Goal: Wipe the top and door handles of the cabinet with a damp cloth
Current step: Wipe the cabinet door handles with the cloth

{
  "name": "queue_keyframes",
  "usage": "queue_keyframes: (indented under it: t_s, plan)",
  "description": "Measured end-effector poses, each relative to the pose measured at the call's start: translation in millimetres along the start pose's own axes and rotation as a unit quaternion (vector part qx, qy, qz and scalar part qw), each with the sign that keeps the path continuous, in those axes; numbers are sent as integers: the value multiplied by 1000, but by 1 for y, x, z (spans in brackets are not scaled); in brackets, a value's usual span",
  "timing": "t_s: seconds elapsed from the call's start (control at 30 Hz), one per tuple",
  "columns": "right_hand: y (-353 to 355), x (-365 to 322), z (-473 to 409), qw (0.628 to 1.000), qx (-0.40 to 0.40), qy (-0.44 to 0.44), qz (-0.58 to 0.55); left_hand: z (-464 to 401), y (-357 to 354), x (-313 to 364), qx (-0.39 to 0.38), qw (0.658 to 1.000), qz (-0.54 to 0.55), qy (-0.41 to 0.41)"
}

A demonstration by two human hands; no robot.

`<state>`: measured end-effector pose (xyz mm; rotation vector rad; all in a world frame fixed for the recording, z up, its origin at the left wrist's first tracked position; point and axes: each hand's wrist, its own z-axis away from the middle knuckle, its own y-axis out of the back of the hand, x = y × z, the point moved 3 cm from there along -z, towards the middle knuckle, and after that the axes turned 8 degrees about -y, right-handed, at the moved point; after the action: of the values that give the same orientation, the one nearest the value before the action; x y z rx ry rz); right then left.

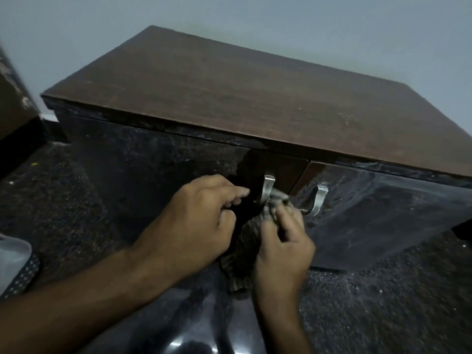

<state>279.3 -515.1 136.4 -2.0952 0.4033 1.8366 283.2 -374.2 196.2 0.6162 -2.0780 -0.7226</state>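
Note:
A low cabinet with a brown wood-grain top [229,93] and glossy dark doors stands against the wall. Two curved metal handles sit at the door seam: the left handle [267,187] and the right handle [319,200]. A greyish striped cloth [245,251] is bunched against the lower part of the left handle and hangs down below it. My right hand [283,249] grips the cloth at the handle. My left hand [196,221] is curled just left of the same handle, with fingers on the cloth's dark edge.
The floor [383,302] is dark speckled stone, glossy near me. A brown piece of furniture [12,98] stands at the far left. A pale wall [332,26] runs behind the cabinet. Patterned fabric [18,272] shows at the left edge.

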Motion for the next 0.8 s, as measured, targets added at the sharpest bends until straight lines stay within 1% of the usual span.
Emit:
queue_keyframes:
  t_s: [0.07, 0.1, 0.23, 0.27, 0.33, 0.4, 0.53, 0.6, 0.67, 0.73, 0.8]
  plan:
    - [0, -11, -11, 998, -65, -7, 25, 0, -5, 2, -12, 1000, -5, -3]
    - [1, -13, -13, 995, -90, -25, 39, 0, -8, 4, -18, 1000, -7, -4]
    - [5, -16, -14, 982, -159, -70, 70, -1, -10, 6, -21, 1000, -11, -5]
    - [6, -17, -14, 980, -174, -86, 48, -1, -10, 6, -19, 1000, -13, -5]
    - [6, -18, -17, 970, -197, -136, -45, -2, -8, 6, -15, 1000, -16, -3]
    - [6, -15, -15, 959, -207, -167, -100, -2, -8, 6, -15, 1000, -19, -4]
    - [9, -7, -6, 952, -211, -208, -79, 0, -10, 4, -25, 999, -22, -1]
    - [7, -13, -11, 952, -208, -201, -95, 0, -10, 5, -30, 999, -27, 4]
    - [5, -16, -17, 960, -182, -178, -114, -1, -11, 5, -32, 999, -30, 6]
    - [4, -13, -15, 969, -163, -161, -90, -2, -13, 6, -36, 999, -31, 6]
    - [6, -8, -11, 970, -170, -163, -57, -1, -14, 6, -38, 999, -28, 9]
